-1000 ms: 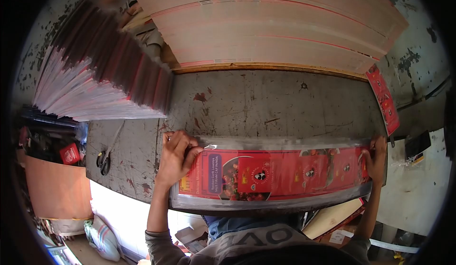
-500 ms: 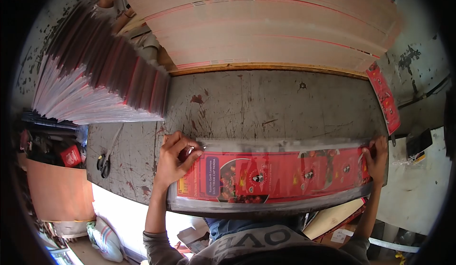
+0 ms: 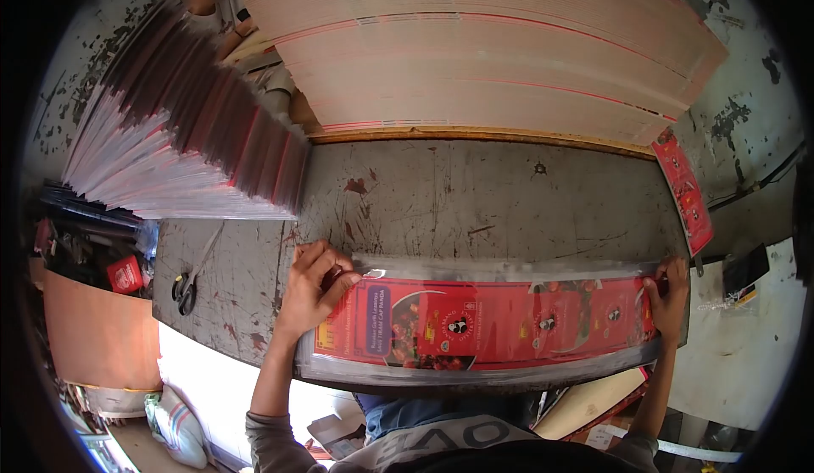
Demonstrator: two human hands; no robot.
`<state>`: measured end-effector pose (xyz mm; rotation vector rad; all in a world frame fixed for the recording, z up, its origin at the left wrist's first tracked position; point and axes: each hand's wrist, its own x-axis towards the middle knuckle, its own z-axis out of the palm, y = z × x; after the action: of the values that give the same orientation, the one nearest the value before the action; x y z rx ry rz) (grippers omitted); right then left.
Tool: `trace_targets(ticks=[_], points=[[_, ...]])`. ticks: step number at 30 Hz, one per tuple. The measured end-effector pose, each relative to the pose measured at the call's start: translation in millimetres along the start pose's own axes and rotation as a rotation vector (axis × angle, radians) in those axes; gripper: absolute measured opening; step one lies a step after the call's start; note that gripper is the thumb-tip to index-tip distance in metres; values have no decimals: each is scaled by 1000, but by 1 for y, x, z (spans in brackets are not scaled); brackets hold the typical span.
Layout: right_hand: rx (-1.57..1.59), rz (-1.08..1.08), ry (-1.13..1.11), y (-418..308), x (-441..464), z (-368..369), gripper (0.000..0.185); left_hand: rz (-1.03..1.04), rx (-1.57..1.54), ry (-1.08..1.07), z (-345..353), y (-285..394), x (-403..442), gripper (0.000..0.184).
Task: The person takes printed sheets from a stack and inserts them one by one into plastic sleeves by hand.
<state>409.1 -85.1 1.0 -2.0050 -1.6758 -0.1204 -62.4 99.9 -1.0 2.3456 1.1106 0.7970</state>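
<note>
A long red printed sheet (image 3: 500, 325) with food pictures and round logos lies inside clear plastic (image 3: 475, 375) along the near edge of the table. At its left end, my left hand (image 3: 315, 291) is closed, thumb and fingers pinching the plastic near the far corner. My right hand (image 3: 667, 299) grips the opposite end, its thumb over the plastic and its other fingers bent at the far right corner. Clear plastic margins show along the long sides of the red sheet, and light glints off them.
Scissors (image 3: 186, 286) lie on the scratched grey table (image 3: 407, 193). Plastic-wrapped sheets (image 3: 195, 151) stand piled at left; a tall stack of boards (image 3: 475, 58) fills the back. Another red printed strip (image 3: 682, 189) hangs at the right edge. A person (image 3: 208, 2) is behind the left pile.
The camera view has shifted slightly, so the table and stacks sit a little lower in it. Both hands keep their hold on the plastic's ends, which lies flatter with less blur.
</note>
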Motion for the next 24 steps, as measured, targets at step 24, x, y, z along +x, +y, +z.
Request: trace_targets(ticks=[24], points=[[-75,-106,305,9,-17,-4,28,-73,207,246,-20,31,-18,23]])
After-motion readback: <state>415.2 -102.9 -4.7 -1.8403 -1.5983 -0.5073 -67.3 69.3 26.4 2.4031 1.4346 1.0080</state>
